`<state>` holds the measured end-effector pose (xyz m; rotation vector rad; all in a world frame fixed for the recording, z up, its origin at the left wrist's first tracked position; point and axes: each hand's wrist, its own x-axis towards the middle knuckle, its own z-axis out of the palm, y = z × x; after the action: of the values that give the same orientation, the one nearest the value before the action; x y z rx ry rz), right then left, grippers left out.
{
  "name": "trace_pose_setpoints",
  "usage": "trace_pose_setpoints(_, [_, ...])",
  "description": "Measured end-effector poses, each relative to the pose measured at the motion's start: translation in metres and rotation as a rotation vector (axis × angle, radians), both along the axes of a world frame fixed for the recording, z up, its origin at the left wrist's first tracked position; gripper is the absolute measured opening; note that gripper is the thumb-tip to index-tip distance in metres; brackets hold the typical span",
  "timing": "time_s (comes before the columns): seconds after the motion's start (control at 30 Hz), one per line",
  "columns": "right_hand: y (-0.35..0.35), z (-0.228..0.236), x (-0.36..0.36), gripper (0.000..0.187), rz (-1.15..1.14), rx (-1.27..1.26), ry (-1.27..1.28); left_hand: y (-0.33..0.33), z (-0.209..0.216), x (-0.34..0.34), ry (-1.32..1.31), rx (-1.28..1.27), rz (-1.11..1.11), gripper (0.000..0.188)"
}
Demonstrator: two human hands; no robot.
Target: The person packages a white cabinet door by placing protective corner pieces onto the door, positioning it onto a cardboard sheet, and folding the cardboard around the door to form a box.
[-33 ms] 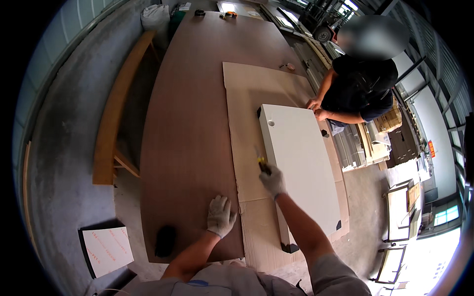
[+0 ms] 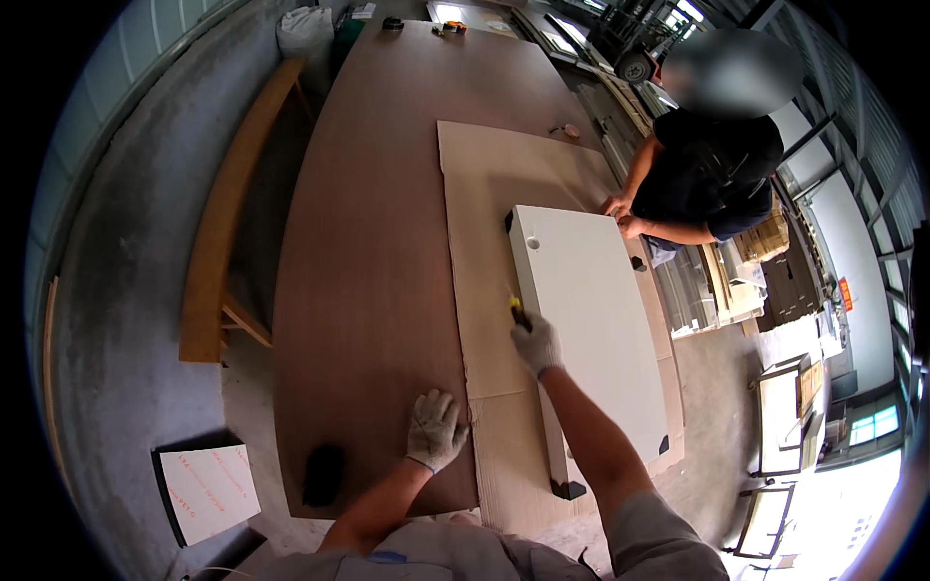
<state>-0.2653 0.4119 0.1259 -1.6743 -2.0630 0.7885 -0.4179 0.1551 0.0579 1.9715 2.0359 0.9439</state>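
**On the big brown table, a gloved hand grips a small tool beside a white panel**

Counting from the middle of the view, the white panel (image 2: 603, 320) lies between 3 and 4 o'clock. It is flat on a sheet of cardboard (image 2: 484, 223), and the cardboard is on the brown table (image 2: 368, 242). Three of its corners wear black corner pieces (image 2: 569, 489). A small round hole is near its top left corner.

At 4 o'clock is the right hand (image 2: 536, 344), in a pale glove. Its fingers are curled tight around a small tool (image 2: 517, 311) with yellow and dark parts. The tool's tip is too blurry to tell. It points to about 11 o'clock, by the panel's long left side.

Near 6 o'clock, the left hand (image 2: 436, 431), gloved too, rests on the table with its fingers spread, just beside the cardboard. A black thing (image 2: 324, 474) sits at 7 o'clock.

At 2 o'clock, a co-worker in black (image 2: 712, 174) has both hands at the panel's far right corner.
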Motion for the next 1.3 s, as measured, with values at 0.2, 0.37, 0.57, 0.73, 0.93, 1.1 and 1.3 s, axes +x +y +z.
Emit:
trace_pose_setpoints(0.2, [0.146,-0.024,-0.063,0.035,-0.016,0.088,-0.25,0.005,-0.02,0.001,-0.038,0.057,0.016,0.044])
trace_pose_setpoints(0.37, [0.205,-0.032,-0.095,0.033,-0.056,0.25,-0.304,0.006,-0.028,-0.001,-0.064,0.046,0.03,0.04])
trace_pose_setpoints(0.57, [0.212,-0.017,-0.106,0.031,-0.004,0.314,-0.328,0.007,-0.025,-0.002,-0.044,0.026,0.073,0.039])
trace_pose_setpoints(0.73, [0.23,-0.034,-0.111,0.028,0.012,0.391,-0.499,0.01,-0.023,-0.003,-0.058,-0.01,0.029,0.04])
trace_pose_setpoints(0.93, [0.214,-0.043,-0.124,0.027,0.115,0.384,-0.608,0.008,-0.031,-0.003,-0.078,0.016,0.053,0.036])
trace_pose_setpoints(1.1, [0.236,-0.082,-0.078,0.029,-0.068,0.287,-0.561,0.01,-0.028,0.003,-0.077,0.073,0.016,0.036])
trace_pose_setpoints(1.3, [0.103,-0.023,-0.039,0.035,0.138,0.107,-0.701,0.004,-0.036,0.003,-0.051,0.092,0.022,0.033])
